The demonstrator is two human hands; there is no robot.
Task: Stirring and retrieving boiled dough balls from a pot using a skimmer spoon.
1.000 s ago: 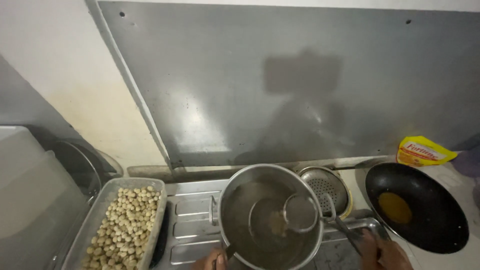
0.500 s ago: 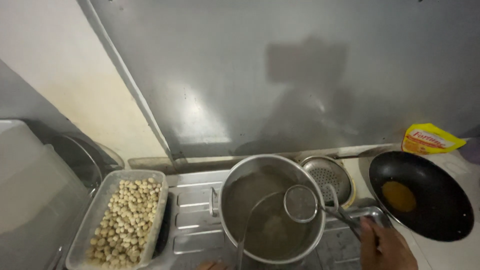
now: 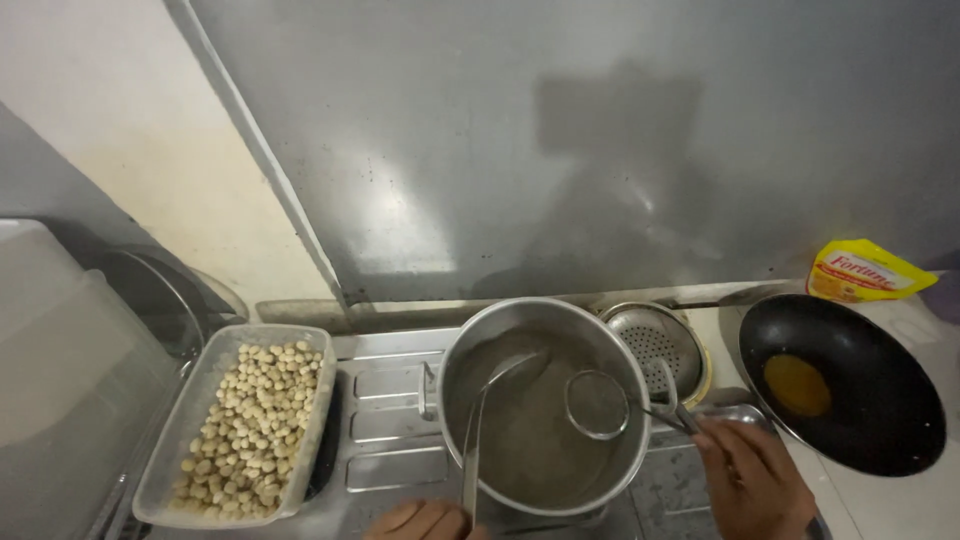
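I keep my right hand gripping the strainer level inside the pot, while my left hand pinches the ladle handle steady.

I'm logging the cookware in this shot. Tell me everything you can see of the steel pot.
The steel pot is round, deep and dull grey, upright on the metal counter with a small handle on its left side. It looks empty of food. A long ladle held by the left hand reaches into it; a wire skimmer held by the right hand hovers over its right half.
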